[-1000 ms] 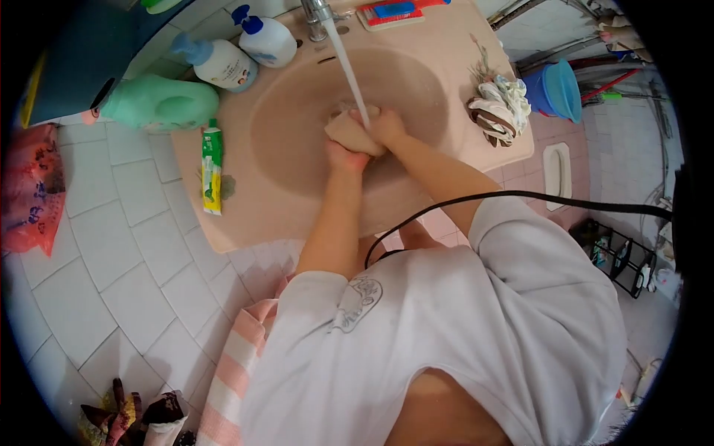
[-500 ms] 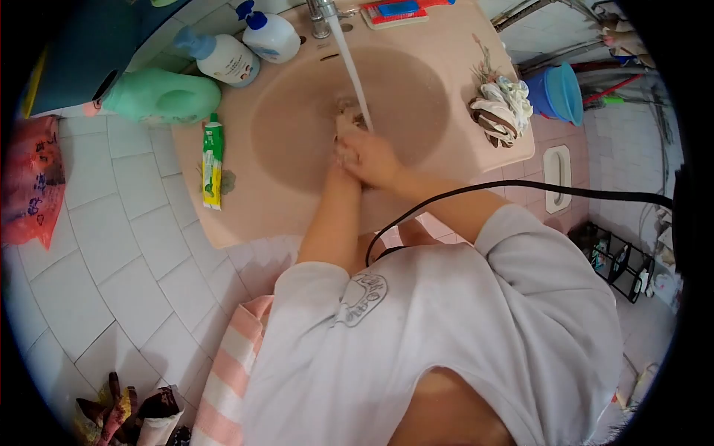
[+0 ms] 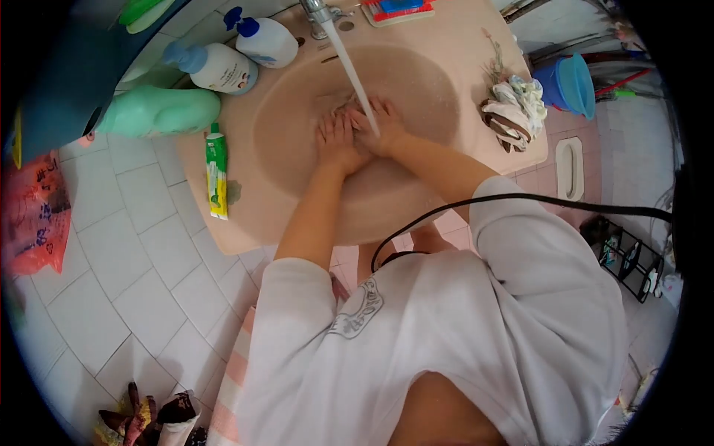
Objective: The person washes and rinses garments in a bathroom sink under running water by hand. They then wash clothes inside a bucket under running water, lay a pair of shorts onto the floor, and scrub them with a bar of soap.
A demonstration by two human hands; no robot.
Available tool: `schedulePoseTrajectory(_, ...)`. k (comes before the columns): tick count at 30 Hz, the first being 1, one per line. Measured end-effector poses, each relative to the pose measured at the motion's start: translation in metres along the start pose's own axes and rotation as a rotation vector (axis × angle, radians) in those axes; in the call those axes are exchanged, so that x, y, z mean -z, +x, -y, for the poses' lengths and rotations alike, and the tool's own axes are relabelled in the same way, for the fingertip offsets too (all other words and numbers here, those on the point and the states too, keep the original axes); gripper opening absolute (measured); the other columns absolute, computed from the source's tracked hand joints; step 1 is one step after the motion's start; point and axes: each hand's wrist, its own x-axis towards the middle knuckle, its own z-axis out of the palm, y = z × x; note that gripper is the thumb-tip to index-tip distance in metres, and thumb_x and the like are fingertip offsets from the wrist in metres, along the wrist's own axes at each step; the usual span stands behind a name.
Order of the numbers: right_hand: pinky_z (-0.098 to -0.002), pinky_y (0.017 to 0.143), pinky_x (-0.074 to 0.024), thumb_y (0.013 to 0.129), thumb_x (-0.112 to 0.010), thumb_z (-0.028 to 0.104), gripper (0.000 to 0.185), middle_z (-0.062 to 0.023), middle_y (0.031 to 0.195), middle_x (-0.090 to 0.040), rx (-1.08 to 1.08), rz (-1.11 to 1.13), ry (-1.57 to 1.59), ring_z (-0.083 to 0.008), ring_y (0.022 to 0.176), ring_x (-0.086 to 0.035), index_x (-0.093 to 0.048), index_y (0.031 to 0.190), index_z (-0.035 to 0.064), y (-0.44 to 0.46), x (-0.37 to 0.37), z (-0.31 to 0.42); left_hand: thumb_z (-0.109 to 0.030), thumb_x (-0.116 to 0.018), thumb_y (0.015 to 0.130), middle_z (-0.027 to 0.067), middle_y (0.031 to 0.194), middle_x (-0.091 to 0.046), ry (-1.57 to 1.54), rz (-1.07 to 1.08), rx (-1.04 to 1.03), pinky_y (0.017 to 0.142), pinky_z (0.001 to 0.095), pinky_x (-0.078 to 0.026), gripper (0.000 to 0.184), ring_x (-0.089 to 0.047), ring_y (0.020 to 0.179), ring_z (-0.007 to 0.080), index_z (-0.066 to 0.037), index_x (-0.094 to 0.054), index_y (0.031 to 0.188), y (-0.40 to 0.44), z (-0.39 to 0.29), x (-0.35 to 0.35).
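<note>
In the pink washbasin, both my hands are lowered side by side under the running faucet. My left hand lies palm down with its fingers apart. Close against it, my right hand also has its fingers stretched out, and the water stream falls onto it. Something thin and pale shows faintly just beyond the fingertips; its kind cannot be made out. What lies beneath the palms is hidden.
Left of the bowl are two pump bottles, a green jug and a toothpaste tube. Crumpled cloths lie on the right rim, near a blue bucket. A black cable crosses over my right arm.
My hands were clasped together around something beige and brown under the stream. Now they are apart, flattened and spread lower in the basin. The view has shifted slightly.
</note>
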Motion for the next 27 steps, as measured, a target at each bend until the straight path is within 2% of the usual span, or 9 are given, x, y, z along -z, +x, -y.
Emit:
schedulePoseTrajectory(8,-0.052,0.103,-0.0091,0.084,-0.044,0.038,0.053,-0.0112,0.141,-0.02,0.067,-0.033,-0.053,-0.0313,0.13,-0.016,-0.034,0.132,0.0157,0.022,-0.016,-0.009,-0.054,-0.048,0.074,0.0126,0.145,-0.009,0.03,0.001,0.069,0.106,0.0439,0.004,0.093,0.004,0.134,0.0318,-0.001,-0.008,0.138,0.023,0.01,-0.009)
schedulePoseTrajectory(10,-0.0538,0.102,-0.0121,0.082,-0.047,0.037,0.053,-0.0119,0.14,-0.021,0.094,-0.016,-0.048,-0.0319,0.13,-0.016,-0.038,0.129,0.0149,0.023,-0.016,-0.012,-0.048,-0.05,0.074,0.0135,0.144,-0.011,0.254,-0.46,-0.018,0.106,0.0435,0.004,0.086,0.001,0.133,0.0325,-0.002,-0.013,0.137,0.023,0.014,-0.033)
schedulePoseTrajectory(14,-0.0485,0.097,-0.0293,0.076,-0.057,0.034,0.05,-0.0133,0.136,-0.03,0.238,-0.016,0.131,-0.0332,0.125,-0.028,-0.048,0.12,0.0122,0.022,0.011,-0.029,-0.045,-0.052,0.076,0.0142,0.142,-0.016,0.086,-0.098,0.011,0.106,0.0451,-0.004,0.08,-0.006,0.132,0.033,-0.001,-0.021,0.135,0.008,-0.002,0.012)
schedulePoseTrajectory(17,-0.0393,0.087,-0.0408,0.074,-0.059,0.03,0.044,-0.0133,0.122,-0.046,-0.021,-0.118,0.273,-0.0322,0.111,-0.045,-0.051,0.114,0.0116,0.004,0.03,-0.04,-0.047,-0.051,0.077,0.0145,0.14,-0.022,-0.359,-0.157,0.115,0.104,0.0467,-0.014,0.075,-0.015,0.13,0.0347,-0.004,-0.027,0.133,-0.012,-0.004,0.003)
schedulePoseTrajectory(19,-0.0369,0.084,-0.0426,0.075,-0.059,0.028,0.041,-0.0131,0.116,-0.051,-0.144,-0.03,0.359,-0.0313,0.104,-0.05,-0.052,0.112,0.0118,0.0,0.041,-0.029,-0.054,-0.046,0.079,0.0135,0.14,-0.022,-1.016,-0.561,0.573,0.101,0.0488,-0.021,0.072,-0.02,0.127,0.036,-0.009,-0.03,0.132,-0.021,-0.013,0.005)
schedulePoseTrajectory(20,-0.0344,0.081,-0.0443,0.076,-0.058,0.025,0.037,-0.0129,0.109,-0.055,-0.265,0.063,0.445,-0.0303,0.096,-0.055,-0.052,0.11,0.0121,0.0,0.046,-0.024,-0.054,-0.046,0.079,0.0135,0.14,-0.022,-1.021,-0.568,0.57,0.101,0.0488,-0.021,0.072,-0.02,0.127,0.036,-0.009,-0.03,0.132,-0.022,-0.019,0.006)
schedulePoseTrajectory(22,-0.036,0.079,-0.0444,0.076,-0.058,0.025,0.036,-0.0139,0.104,-0.057,-0.279,0.059,0.537,-0.0314,0.093,-0.056,-0.052,0.11,0.0119,-0.017,0.07,0.001,-0.058,-0.043,0.08,0.0118,0.138,-0.027,-2.132,0.011,0.753,0.102,0.0469,-0.022,0.07,-0.025,0.125,0.0369,-0.012,-0.032,0.131,-0.028,-0.033,0.024)
schedulePoseTrajectory(25,-0.0374,0.077,-0.0447,0.078,-0.057,0.027,0.036,-0.0151,0.097,-0.059,-0.211,-0.032,0.856,-0.0338,0.088,-0.056,-0.052,0.11,0.0116,-0.043,0.083,0.042,-0.06,-0.041,0.081,0.0094,0.135,-0.034,-2.627,0.307,0.355,0.1,0.0443,-0.027,0.071,-0.032,0.121,0.0346,-0.011,-0.032,0.132,-0.025,-0.015,0.014)
schedulePoseTrajectory(27,-0.0372,0.076,-0.0449,0.079,-0.057,0.028,0.036,-0.0155,0.095,-0.059,-0.115,-0.126,1.076,-0.0349,0.087,-0.056,-0.052,0.11,0.0116,-0.058,0.09,0.07,-0.062,-0.039,0.08,0.0112,0.13,-0.038,-2.665,0.22,0.264,0.098,0.0445,-0.031,0.074,-0.037,0.117,0.034,-0.008,-0.035,0.129,-0.02,-0.013,0.014)
